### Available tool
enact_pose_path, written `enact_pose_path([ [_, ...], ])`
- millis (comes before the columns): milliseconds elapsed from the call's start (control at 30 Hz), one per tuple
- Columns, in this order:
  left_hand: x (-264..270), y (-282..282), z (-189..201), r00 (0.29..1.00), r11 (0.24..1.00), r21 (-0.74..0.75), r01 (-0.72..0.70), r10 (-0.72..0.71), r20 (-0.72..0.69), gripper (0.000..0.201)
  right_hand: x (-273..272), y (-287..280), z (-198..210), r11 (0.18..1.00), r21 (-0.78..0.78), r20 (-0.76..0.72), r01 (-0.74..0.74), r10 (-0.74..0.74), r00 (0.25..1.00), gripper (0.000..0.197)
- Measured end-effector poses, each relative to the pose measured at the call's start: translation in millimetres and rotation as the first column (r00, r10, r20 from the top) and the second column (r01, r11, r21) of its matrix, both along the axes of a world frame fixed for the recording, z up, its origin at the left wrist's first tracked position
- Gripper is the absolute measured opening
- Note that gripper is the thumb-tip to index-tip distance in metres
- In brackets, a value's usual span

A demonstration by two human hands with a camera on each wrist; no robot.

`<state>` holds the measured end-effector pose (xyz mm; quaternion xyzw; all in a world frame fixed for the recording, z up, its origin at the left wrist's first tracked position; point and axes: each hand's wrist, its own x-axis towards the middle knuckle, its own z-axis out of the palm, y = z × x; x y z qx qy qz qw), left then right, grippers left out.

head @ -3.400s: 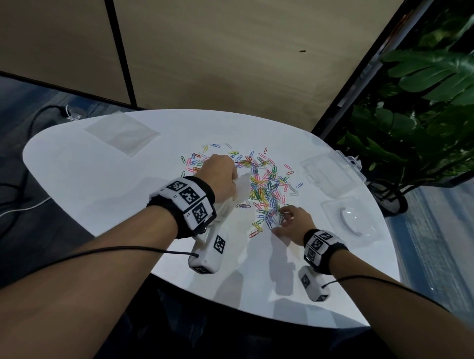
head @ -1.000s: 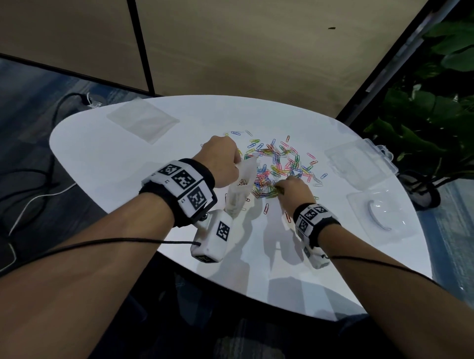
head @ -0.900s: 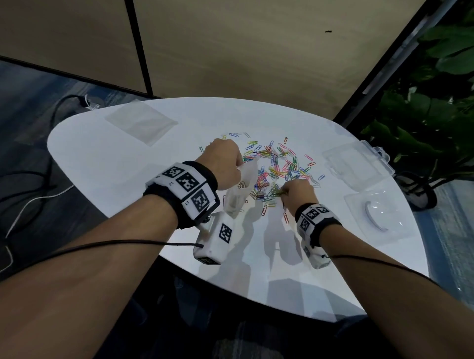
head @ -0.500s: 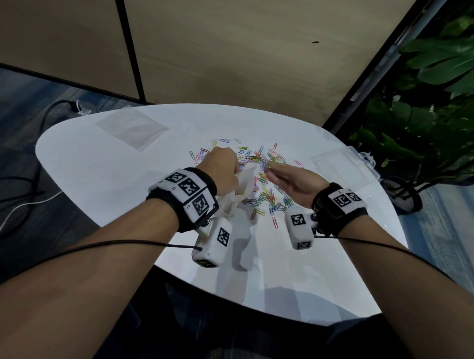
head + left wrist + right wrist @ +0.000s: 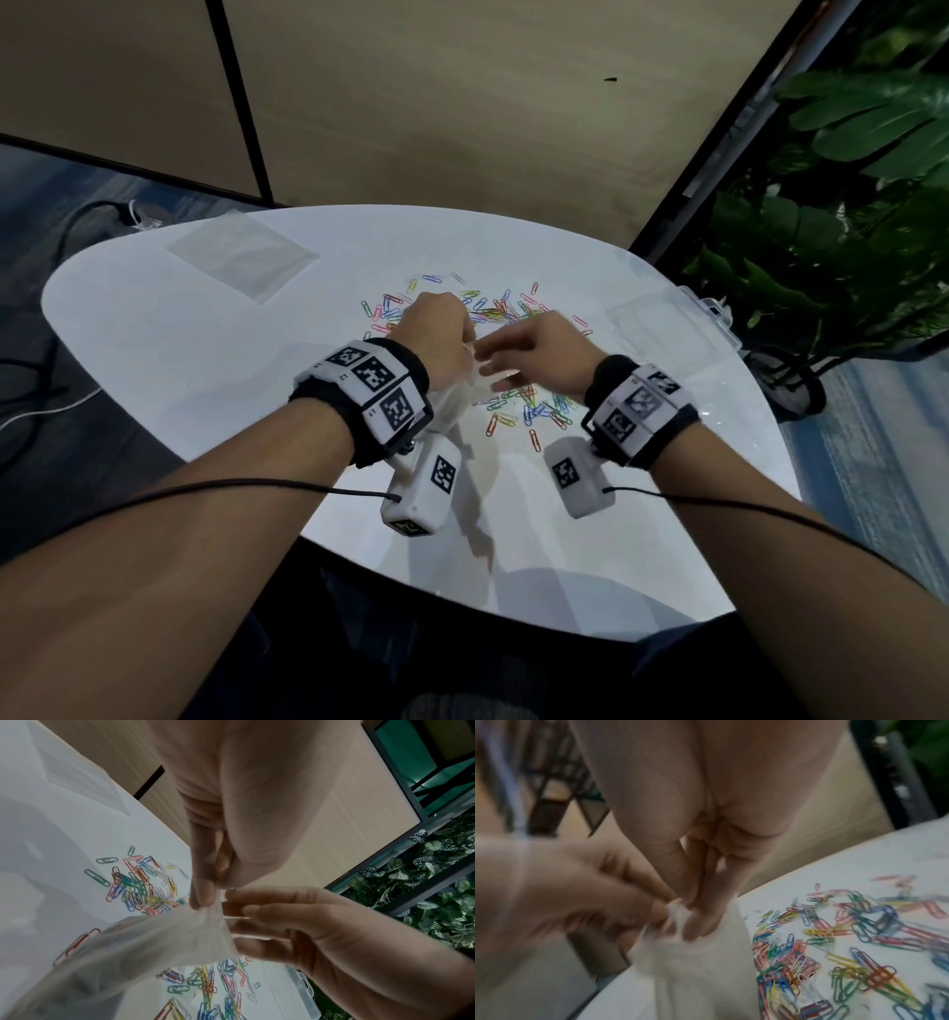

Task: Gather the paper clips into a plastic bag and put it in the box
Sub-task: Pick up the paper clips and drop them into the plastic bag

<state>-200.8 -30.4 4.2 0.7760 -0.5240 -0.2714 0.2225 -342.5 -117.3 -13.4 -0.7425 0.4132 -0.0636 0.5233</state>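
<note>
Clips [image 5: 518,406] lay all over the middle of the white surface [image 5: 179,360], a bright tangled scatter, most of them not yet gathered, so by my reading the job was barely under way. Up above the pile the left hand [image 5: 436,334] had its grip closed tight, thumb and fingers pinching the bunched top edge of the thin plastic bag [image 5: 144,943], which hung down toward the surface with a few clips showing faintly through its lower part. Right beside it, the right hand [image 5: 539,352] met the same edge, fingers [image 5: 257,914] nearly straight and pressed close together at the bag's mouth; whether that grip held any clips between the fingers I could not tell, since the right wrist view was blurred. To do this step well, the left hand needed to let the mouth gape rather than bunch it shut, and the right needed to push well inside before letting go, or clips would slide off the limp film and fall back onto the pile. Scooping a cluster from the tangle looked quicker than picking singles, as they hook together. Over at the right edge of the surface waited the clear box [image 5: 662,329], open, well apart from the hands, and a spare flat bag [image 5: 241,257] lay at the far left.
</note>
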Motion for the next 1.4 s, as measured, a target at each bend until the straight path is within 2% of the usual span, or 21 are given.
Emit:
enact_pose_path([
  [67,4,1,0,1.0,1.0,0.008,-0.008,0.008,-0.01,0.031,-13,-18,3,0.974,0.109,0.124,0.199,-0.212,0.969,0.024],
  [100,6,1,1,1.0,1.0,0.014,-0.009,0.009,-0.016,0.031,-22,-29,1,0.96,0.072,0.107,0.272,-0.279,0.954,0.024],
  [133,8,2,2,1.0,1.0,0.018,-0.004,0.005,-0.019,0.031,-32,-40,-6,0.953,-0.029,0.025,0.301,-0.301,0.953,0.023],
  [167,9,3,2,1.0,1.0,0.02,0.002,-0.002,-0.019,0.031,-42,-49,-15,0.954,-0.177,-0.165,0.244,-0.273,0.948,0.025],
  [200,11,4,3,1.0,1.0,0.019,0.009,-0.009,-0.017,0.03,-53,-55,-26,0.952,-0.285,-0.41,0.108,-0.223,0.884,0.032],
  [233,12,5,3,1.0,1.0,0.021,0.013,-0.013,-0.012,0.028,-63,-58,-42,0.951,-0.309,-0.61,-0.03,-0.174,0.773,0.046],
  [267,13,6,3,1.0,1.0,0.023,0.014,-0.014,-0.003,0.027,-70,-55,-56,0.958,-0.271,-0.719,-0.097,-0.134,0.682,0.06],
  [300,14,7,4,1.0,1.0,0.025,0.013,-0.013,0.005,0.026,-73,-49,-70,0.972,-0.211,-0.761,-0.1,-0.099,0.641,0.072],
  [400,16,9,6,1.0,1.0,0.021,0.005,-0.006,0.019,0.031,-63,-33,-100,0.983,-0.168,-0.725,-0.08,-0.068,0.685,0.089],
  [467,18,10,7,1.0,1.0,0.02,0.007,-0.008,0.018,0.032,-47,-26,-112,0.969,-0.22,-0.672,-0.11,-0.069,0.737,0.089],
  [533,18,11,7,1.0,1.0,0.027,0.01,-0.011,0.021,0.032,-33,-21,-118,0.947,-0.254,-0.675,-0.196,-0.028,0.737,0.087],
  [633,18,11,7,0.999,1.0,0.025,0.017,-0.018,0.027,0.033,-23,-19,-122,0.878,-0.32,-0.744,-0.356,0.0,0.669,0.07],
  [767,19,12,7,0.999,0.999,0.034,0.024,-0.025,0.034,0.033,-18,-15,-112,0.726,-0.496,-0.723,-0.476,-0.041,0.69,0.028],
  [933,18,9,6,0.999,0.999,0.036,0.029,-0.031,0.039,0.033,-20,-14,-102,0.733,-0.506,-0.737,-0.454,-0.095,0.669,0.024],
  [1033,14,8,4,0.999,0.999,0.034,0.03,-0.031,0.032,0.033,-26,-23,-95,0.821,-0.48,-0.67,-0.31,-0.114,0.733,0.026],
  [1100,13,6,2,0.998,0.998,0.044,0.041,-0.042,0.036,0.028,-33,-31,-86,0.91,-0.405,-0.558,-0.094,-0.164,0.814,0.016],
  [1167,12,4,1,0.998,0.998,0.05,0.049,-0.051,0.048,0.022,-40,-37,-71,0.949,-0.149,-0.335,0.278,-0.313,0.889,0.009],
  [1200,12,3,1,0.998,0.997,0.052,0.05,-0.053,0.046,0.025,-41,-38,-62,0.908,0.032,-0.207,0.418,-0.404,0.891,0.009],
  [1233,12,3,0,0.998,0.998,0.049,0.05,-0.052,0.038,0.026,-40,-39,-53,0.854,0.187,-0.088,0.485,-0.477,0.874,0.009],
  [1300,11,3,0,0.999,0.998,0.04,0.045,-0.046,0.017,0.027,-35,-39,-36,0.77,0.42,0.109,0.48,-0.568,0.816,0.01],
  [1400,9,3,1,0.999,0.999,0.026,0.038,-0.038,-0.004,0.031,-17,-27,-10,0.729,0.575,0.263,0.372,-0.595,0.76,0.015],
])
